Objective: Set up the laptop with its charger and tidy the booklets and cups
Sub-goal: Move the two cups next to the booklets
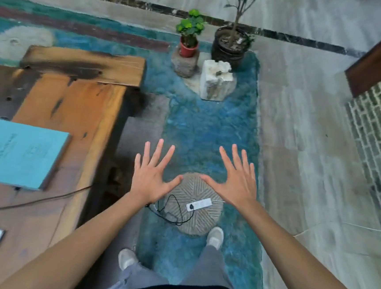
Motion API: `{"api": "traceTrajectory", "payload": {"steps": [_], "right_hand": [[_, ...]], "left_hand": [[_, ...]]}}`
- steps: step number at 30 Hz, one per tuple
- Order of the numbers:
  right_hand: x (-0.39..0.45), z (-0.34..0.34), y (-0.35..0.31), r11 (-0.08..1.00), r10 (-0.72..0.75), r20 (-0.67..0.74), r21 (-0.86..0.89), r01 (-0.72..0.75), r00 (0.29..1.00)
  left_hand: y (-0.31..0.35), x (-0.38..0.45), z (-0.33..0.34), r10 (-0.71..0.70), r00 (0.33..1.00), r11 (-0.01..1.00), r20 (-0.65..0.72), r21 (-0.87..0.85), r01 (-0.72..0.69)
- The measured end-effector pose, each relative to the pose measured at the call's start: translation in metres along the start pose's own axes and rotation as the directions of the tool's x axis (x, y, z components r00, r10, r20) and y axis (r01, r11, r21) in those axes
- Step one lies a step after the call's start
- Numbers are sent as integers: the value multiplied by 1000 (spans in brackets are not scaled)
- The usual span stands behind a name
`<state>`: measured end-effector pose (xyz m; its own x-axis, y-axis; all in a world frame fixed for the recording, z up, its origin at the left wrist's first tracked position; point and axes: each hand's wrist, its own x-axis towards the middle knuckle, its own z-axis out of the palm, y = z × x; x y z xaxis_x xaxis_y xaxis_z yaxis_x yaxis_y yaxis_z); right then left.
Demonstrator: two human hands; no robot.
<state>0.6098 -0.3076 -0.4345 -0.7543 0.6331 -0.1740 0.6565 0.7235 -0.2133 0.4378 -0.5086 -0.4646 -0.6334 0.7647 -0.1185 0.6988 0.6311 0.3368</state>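
Little looks done: both the left hand [152, 178] and right hand [234, 180] hover spread and empty above the round stone stool [196, 216], where the white charger [199, 204] and its black cable lie. Left of the stool, a teal booklet [18, 154] lies on the wooden table [81, 116]; no cups show. The table edge sits near the stool, with open rug [200, 126] beyond.

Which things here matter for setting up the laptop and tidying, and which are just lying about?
For the job:
teal booklet on the wooden table
black cable and white power strip on the round stone

Lying about:
small potted plant
large potted plant
white rock
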Motion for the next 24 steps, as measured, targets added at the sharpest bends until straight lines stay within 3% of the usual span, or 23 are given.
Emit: {"api": "traceTrajectory", "payload": {"steps": [6, 11, 16, 24], "right_hand": [[29, -16, 123, 999, -47, 22, -8, 47, 999], [50, -33, 188, 999, -46, 52, -2, 46, 998], [92, -43, 207, 997, -81, 90, 17, 80, 993], [180, -42, 185, 977, -211, 175, 50, 205, 962]], "left_hand": [[121, 58, 51, -32, 999, 999, 43, -16, 33], [188, 87, 68, -46, 997, 999, 61, -17, 47], [199, 115, 68, -103, 995, 994, 10, -24, 104], [172, 160, 65, -301, 954, 952, -2, -56, 301]]}}
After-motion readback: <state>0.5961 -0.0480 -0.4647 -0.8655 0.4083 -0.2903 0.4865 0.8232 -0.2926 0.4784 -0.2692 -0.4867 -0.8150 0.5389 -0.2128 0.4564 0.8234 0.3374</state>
